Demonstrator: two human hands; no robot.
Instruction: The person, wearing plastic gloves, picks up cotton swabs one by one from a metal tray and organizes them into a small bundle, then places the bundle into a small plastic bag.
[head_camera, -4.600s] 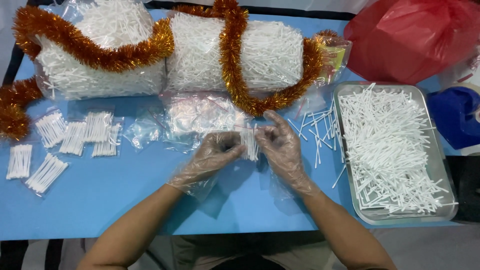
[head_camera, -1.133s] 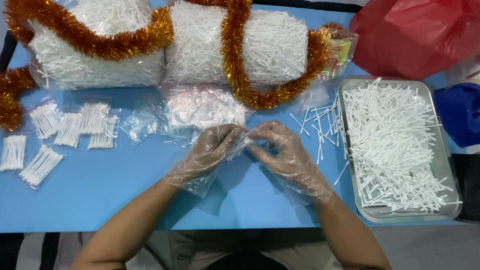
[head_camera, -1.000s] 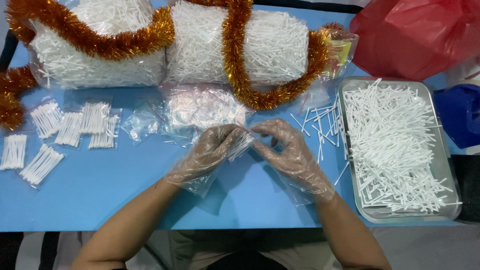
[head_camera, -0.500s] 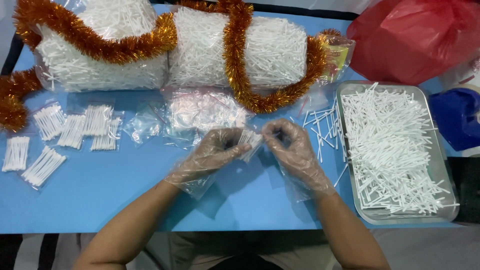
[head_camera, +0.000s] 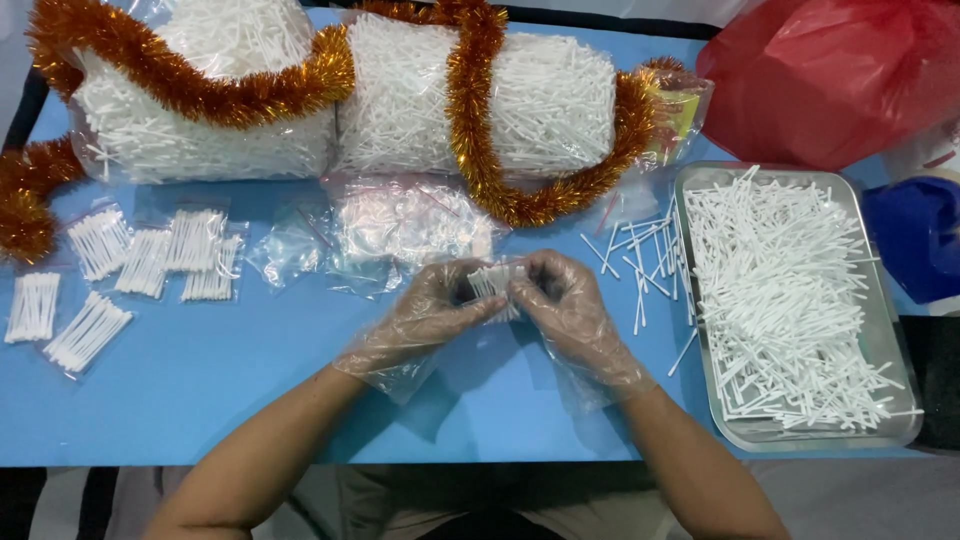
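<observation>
- The blue table carries everything, and along its far edge lie two big clear bags of white sticks, wound about with orange tinsel.
- A red plastic bag sits at the far right corner, and nearer the person on that side stands a metal tray heaped with loose white swabs.
- A few stray swabs lie on the table just beside the tray's left rim, near the right hand.
- A pile of empty clear pouches rests just beyond the hands, and filled small packets are spread out well to the left.
- The left hand, in a loose clear glove, pinches one side of a small bundle of swabs.
- The right hand, gloved the same way, grips the other side, so both hands close on the bundle together.
- The bundle sits between the two hands at the table's middle, its sticks running roughly away from the person, towards the pouch pile; neither hand is clearly the nearer, since both touch it.
- Whether a pouch already wraps the bundle I cannot tell.
</observation>
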